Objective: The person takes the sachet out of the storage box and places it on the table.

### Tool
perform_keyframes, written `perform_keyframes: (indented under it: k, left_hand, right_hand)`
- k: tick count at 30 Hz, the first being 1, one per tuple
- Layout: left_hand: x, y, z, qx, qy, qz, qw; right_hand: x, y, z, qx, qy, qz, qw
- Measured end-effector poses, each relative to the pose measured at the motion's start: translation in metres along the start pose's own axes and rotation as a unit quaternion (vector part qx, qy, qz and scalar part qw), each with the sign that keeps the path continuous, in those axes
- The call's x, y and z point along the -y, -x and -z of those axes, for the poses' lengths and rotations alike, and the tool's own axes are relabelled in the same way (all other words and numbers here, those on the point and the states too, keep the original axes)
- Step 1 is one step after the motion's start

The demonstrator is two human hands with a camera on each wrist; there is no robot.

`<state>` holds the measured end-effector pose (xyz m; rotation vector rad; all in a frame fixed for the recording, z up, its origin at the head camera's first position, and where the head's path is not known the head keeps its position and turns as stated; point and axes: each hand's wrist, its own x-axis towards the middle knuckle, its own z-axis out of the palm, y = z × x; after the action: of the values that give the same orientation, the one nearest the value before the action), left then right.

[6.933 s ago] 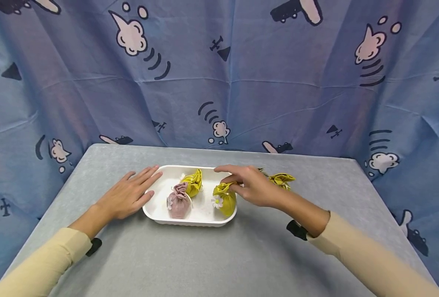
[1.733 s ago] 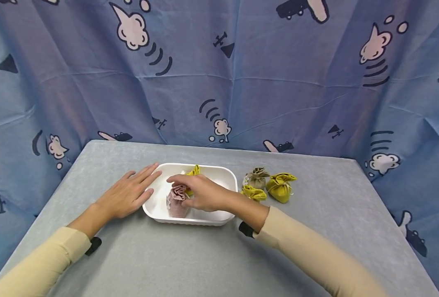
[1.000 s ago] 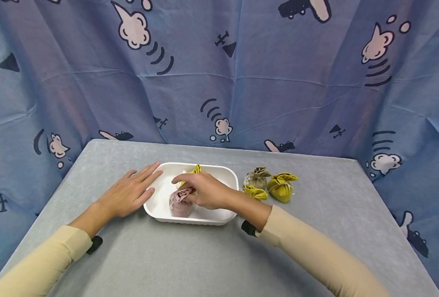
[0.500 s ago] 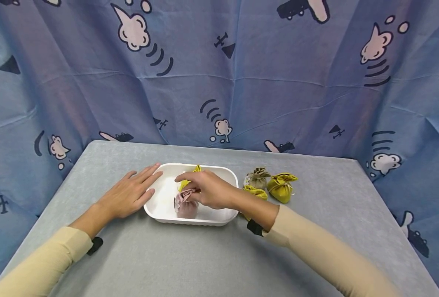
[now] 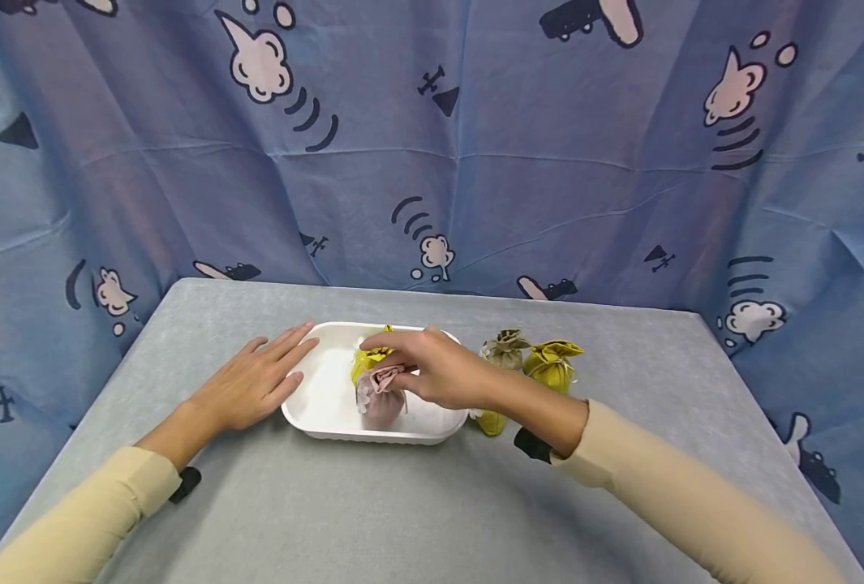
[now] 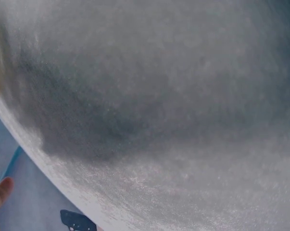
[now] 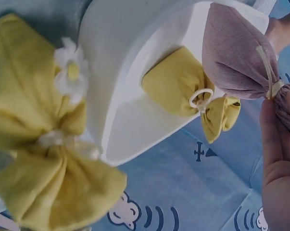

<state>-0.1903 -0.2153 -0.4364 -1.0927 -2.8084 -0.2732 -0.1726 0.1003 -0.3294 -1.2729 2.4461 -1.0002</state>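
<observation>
I've got the mauve round cloth pouch (image 5: 382, 408) under the right hand (image 5: 442, 369), neck pinched, over the white rectangular tray (image 5: 320, 405). Loose neck folds could slip the pinch; close quarters could snag the yellow cloth pouch (image 5: 365, 364) just beyond. Left hand (image 5: 256, 383) spread at the rim. Mauve's further right than half a second ago.

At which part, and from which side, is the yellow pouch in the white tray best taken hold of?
Probably by its tied neck, from above: the yellow pouch narrows there below a flared top, and the white tray has raised walls. The right hand, holding the mauve pouch, is close beside it.
</observation>
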Motion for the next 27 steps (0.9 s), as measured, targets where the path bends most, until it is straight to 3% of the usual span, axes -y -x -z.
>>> perform_keyframes:
  k: [10, 27]
  left_hand:
    - [-0.001, 0.0, 0.0, 0.018, 0.0, 0.013, 0.9998]
    - [-0.001, 0.0, -0.001, 0.02, -0.005, 0.012, 0.9997]
  right_hand:
    - [-0.001, 0.02, 0.021, -0.025, -0.036, 0.004, 0.999]
    - [-0.003, 0.075, 0.063, -0.097, -0.019, -0.006, 0.9951]
